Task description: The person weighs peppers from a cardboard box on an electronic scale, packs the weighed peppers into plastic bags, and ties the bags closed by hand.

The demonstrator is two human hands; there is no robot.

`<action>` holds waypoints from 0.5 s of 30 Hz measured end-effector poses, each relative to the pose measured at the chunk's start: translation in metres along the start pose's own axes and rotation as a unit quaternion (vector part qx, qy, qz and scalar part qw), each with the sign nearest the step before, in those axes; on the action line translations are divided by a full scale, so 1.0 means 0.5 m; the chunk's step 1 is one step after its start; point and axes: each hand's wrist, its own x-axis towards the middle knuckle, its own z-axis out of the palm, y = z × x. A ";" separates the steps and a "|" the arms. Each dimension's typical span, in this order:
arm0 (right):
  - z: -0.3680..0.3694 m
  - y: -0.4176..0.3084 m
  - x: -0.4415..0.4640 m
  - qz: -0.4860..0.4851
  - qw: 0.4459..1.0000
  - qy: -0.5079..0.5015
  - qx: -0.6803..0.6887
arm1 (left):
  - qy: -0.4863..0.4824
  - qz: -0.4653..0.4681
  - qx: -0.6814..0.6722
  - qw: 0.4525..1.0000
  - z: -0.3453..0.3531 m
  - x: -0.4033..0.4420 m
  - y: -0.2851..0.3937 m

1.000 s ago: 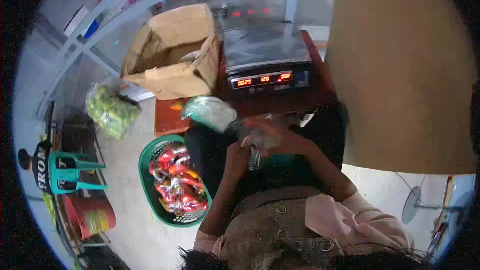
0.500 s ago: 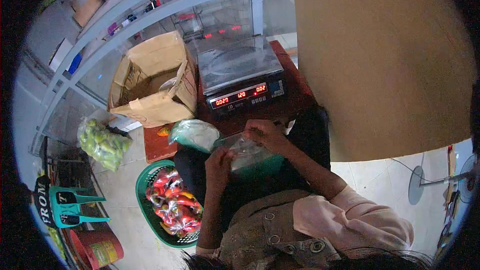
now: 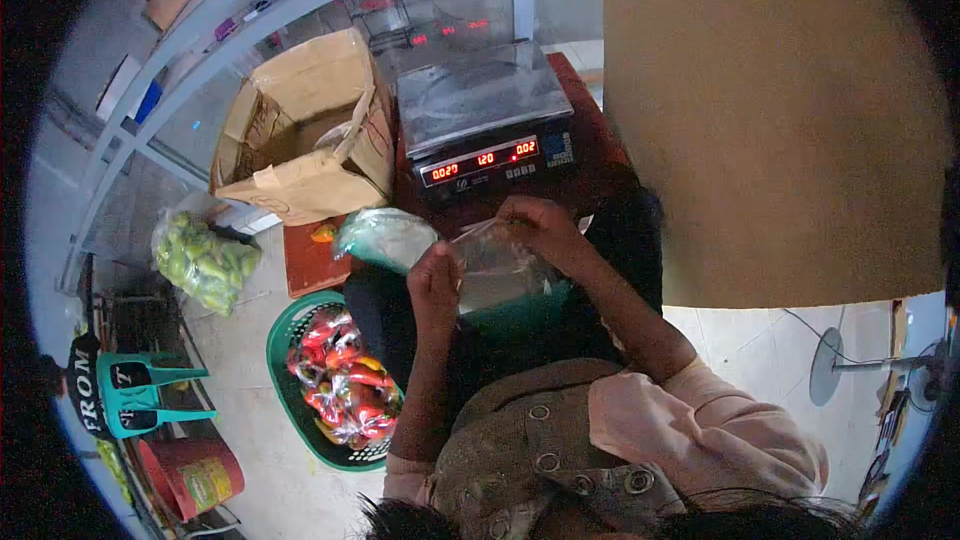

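A clear plastic bag is stretched between my two hands above my lap. My left hand pinches its left edge, and my right hand grips its upper right corner with bent fingers. Greenish material shows below and through the film. Beside my left hand lies a bundle of clear plastic bags. Just beyond my right hand stands a digital scale with lit red digits and a bare metal plate. One orange pepper rests on the red-brown surface left of the bundle.
An open cardboard box stands left of the scale. Bagged red peppers fill a green basket on the floor. Nearby are a bag of green peppers, a teal stool and a red bucket. A large cardboard sheet blocks the right side.
My hands have moved slightly apart, and the plastic bag between them is spread wider and flatter. The whole view has shifted, so most things appear higher. The scale's digits look the same.
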 end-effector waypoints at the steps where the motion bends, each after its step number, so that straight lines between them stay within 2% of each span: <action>1: -0.003 -0.004 0.001 0.015 1.000 0.014 -0.002 | -0.005 -0.043 -0.056 0.998 0.003 0.001 0.003; 2: -0.004 -0.007 0.002 0.032 0.999 0.024 -0.016 | -0.011 -0.084 -0.112 0.990 0.006 0.002 0.006; 4: -0.009 -0.011 0.003 0.064 0.996 0.046 -0.048 | -0.028 -0.002 -0.093 0.995 0.013 0.005 0.020; 6: -0.008 -0.008 0.003 0.055 0.996 0.060 -0.035 | -0.031 0.030 -0.071 0.997 0.018 0.003 0.048; 10: -0.007 -0.010 0.001 0.038 0.995 0.090 -0.022 | -0.030 -0.014 -0.050 0.998 0.015 0.000 0.066; 13: -0.013 -0.014 0.000 0.005 0.993 0.086 -0.077 | -0.042 -0.050 -0.075 0.995 0.006 0.003 0.066; 15: -0.014 -0.021 -0.003 0.040 0.996 0.077 -0.012 | -0.043 -0.053 -0.095 0.993 0.008 0.005 0.061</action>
